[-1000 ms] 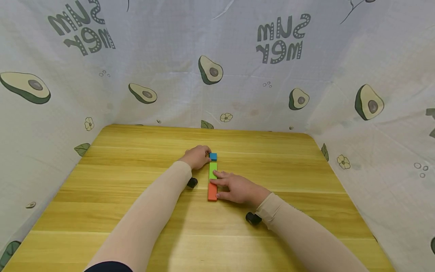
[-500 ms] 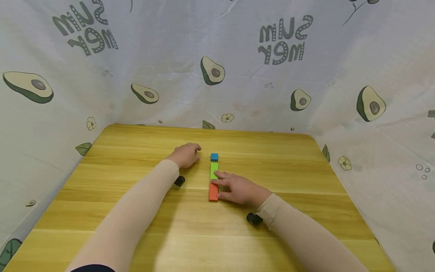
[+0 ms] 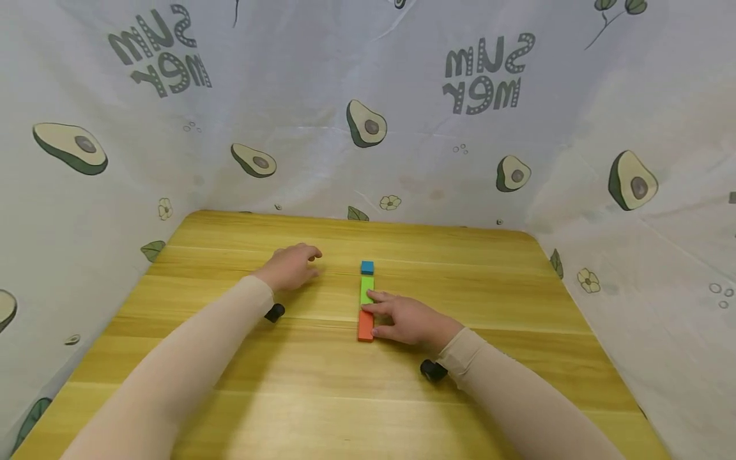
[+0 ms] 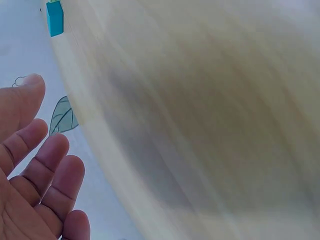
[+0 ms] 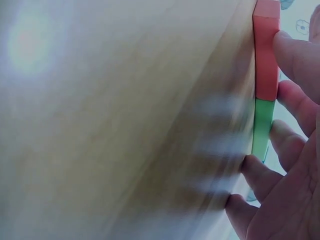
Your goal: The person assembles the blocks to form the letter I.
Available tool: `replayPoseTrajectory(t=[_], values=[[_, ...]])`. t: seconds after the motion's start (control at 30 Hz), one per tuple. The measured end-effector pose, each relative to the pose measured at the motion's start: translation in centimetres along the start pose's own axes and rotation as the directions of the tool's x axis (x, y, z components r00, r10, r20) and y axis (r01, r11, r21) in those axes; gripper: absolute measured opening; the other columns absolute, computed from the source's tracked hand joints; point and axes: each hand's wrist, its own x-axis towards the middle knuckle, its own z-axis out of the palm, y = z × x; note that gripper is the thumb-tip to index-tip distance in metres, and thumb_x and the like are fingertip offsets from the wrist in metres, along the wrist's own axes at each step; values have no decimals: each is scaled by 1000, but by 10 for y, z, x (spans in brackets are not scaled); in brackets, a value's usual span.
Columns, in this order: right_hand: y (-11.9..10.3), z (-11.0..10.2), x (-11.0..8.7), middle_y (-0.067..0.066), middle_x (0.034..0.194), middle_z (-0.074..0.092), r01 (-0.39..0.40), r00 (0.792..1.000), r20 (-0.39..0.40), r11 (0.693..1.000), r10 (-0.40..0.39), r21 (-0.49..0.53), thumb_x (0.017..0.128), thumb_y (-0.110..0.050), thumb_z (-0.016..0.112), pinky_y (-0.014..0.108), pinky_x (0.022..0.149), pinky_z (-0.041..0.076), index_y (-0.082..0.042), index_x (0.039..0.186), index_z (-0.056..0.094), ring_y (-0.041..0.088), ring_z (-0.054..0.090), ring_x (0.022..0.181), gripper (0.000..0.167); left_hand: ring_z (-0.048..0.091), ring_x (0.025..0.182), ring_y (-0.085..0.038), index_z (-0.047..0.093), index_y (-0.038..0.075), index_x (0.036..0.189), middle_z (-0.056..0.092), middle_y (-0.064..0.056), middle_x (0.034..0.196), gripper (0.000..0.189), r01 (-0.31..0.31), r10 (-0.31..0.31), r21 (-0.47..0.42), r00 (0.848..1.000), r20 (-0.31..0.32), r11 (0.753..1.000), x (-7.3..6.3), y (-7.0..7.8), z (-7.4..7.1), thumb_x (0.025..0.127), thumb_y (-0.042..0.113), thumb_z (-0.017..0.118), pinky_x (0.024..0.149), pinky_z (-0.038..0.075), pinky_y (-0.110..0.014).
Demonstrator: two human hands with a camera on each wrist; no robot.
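Three blocks lie in a line on the wooden table: a small blue block (image 3: 367, 268) farthest away, a green block (image 3: 367, 289) in the middle and a red block (image 3: 365, 327) nearest me. A narrow gap parts the blue from the green; the red and green meet end to end. My right hand (image 3: 411, 321) rests at their right side, thumb on the red block's edge and fingertips at the green block (image 5: 263, 125). My left hand (image 3: 289, 267) holds nothing, left of the blue block (image 4: 55, 20), fingers loosely bent above the table.
The wooden table (image 3: 345, 396) is enclosed at the back and sides by a white curtain (image 3: 310, 115) printed with avocados. Black wrist cameras sit under the left sleeve (image 3: 275, 312) and right sleeve (image 3: 432, 370).
My left hand has let go of the blue block and drawn away to the left. The blocks stay in place, and my right hand keeps its position on them.
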Motion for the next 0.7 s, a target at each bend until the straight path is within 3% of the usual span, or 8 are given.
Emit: replayPoseTrajectory(t=[0.3,0.7], values=[[0,-1,1,8,174,30,0,1000,14,1000,0,-28,105,-39,66,52,124,38,-17,158,51,34,35,158,59,60,134,-37,57,7,149,63,-14,143,50,-11,11,13,1000,-22,1000,-27,-16,-11,105,28,67,116,38,-65],[1,0,3,8,173,32,10,1000,3,997,-10,-70,106,-37,65,51,123,39,-18,157,52,33,37,157,57,59,135,-37,56,7,150,62,-15,146,50,15,-15,-1,1000,-12,1000,-47,-26,-18,106,27,66,116,35,-67]])
